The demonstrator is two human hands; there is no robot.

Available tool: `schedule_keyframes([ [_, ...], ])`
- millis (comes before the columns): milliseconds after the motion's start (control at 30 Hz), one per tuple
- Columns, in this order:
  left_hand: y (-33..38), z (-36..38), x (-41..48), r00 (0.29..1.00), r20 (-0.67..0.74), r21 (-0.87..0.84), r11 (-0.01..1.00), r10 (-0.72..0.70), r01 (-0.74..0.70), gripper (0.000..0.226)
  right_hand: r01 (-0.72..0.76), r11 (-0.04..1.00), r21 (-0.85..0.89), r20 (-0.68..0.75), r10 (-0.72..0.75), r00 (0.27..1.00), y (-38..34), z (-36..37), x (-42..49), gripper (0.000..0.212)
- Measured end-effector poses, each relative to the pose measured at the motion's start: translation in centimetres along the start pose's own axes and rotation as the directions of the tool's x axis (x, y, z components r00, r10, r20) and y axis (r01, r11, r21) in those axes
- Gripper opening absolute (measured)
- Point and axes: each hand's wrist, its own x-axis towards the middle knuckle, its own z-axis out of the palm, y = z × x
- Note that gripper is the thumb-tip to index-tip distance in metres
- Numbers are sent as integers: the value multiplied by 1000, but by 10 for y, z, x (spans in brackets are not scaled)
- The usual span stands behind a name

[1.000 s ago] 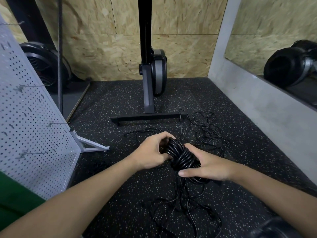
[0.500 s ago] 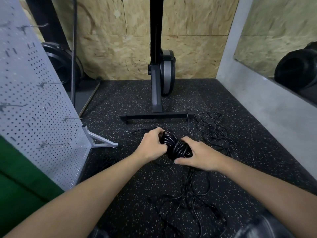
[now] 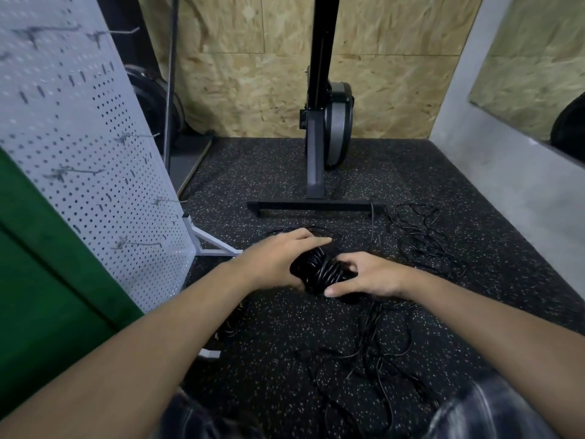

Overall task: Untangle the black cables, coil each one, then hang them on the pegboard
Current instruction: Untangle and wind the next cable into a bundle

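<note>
At frame centre both hands, left hand (image 3: pixel 278 258) and right hand (image 3: pixel 370 275), still clasp the coiled cable (image 3: pixel 319 270), now carried nearer the pegboard (image 3: pixel 79 147), likely for hanging.

Arms: both were bare from the frame's lower edge to the wrists, with no sleeve in sight; one entered from 7 o'clock, the other from 4 o'clock.
Hands: the left hand (image 3: pixel 278 261) and right hand (image 3: pixel 370 275) wore no gloves, rings or watch that could be seen.
Legs: the knees, at 6 o'clock and 5 o'clock along the bottom edge, were clad in dark, greyish washed fabric (image 3: pixel 493 410) with paler faded patches, blurred at the frame's rim.
</note>
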Motion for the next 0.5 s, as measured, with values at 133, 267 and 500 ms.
schedule_keyframes([
  [133, -16, -7, -8, 998, -55, 125, 991, -40, 46, 77, 31, 1000, -4, 31, -31, 999, -9, 2, 21, 62],
  [267, -37, -3, -21, 980, 26, 186, 964, -200, 191, 57, 53, 970, -238, -20, -60, 998, -19, 9, 47, 70],
  [500, -94, 10, -48, 856, 17, 95, 853, -516, 513, 48, 131, 917, -378, 13, -136, 991, -18, 18, 91, 76],
])
